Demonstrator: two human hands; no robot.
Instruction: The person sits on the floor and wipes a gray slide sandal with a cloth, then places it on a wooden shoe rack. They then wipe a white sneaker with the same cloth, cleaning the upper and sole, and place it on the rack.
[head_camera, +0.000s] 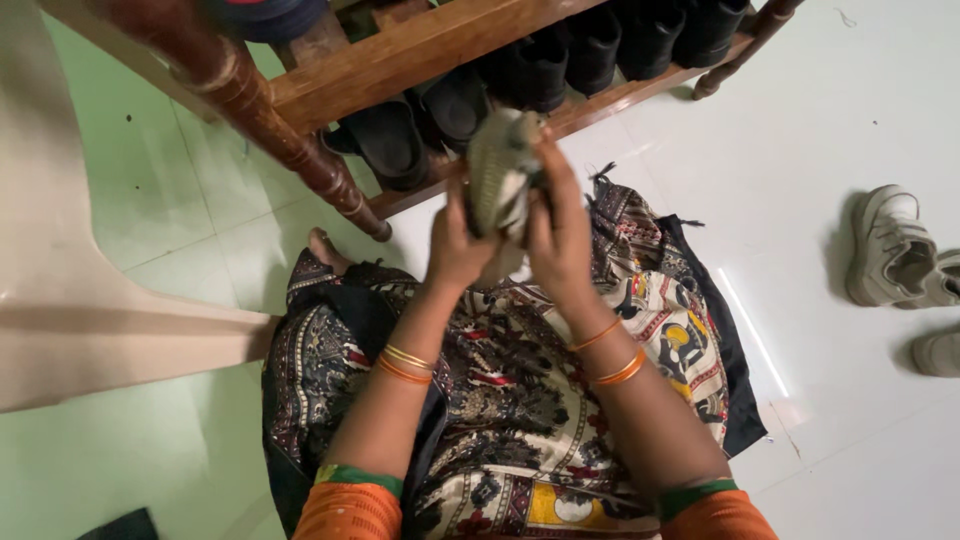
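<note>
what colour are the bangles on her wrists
Orange and gold bangles on both wrists, clearest in the head view.

Wooden shoe rack (420, 50) holding black shoes (390, 145); pale sneakers (890, 250) on floor.

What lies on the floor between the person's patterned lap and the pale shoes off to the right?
In the head view, only bare white floor lies between the patterned cloth and the pale shoes; both hands hold a grey shoe.

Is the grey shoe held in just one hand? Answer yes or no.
No: the left hand and the right hand both grip the grey shoe.
</note>
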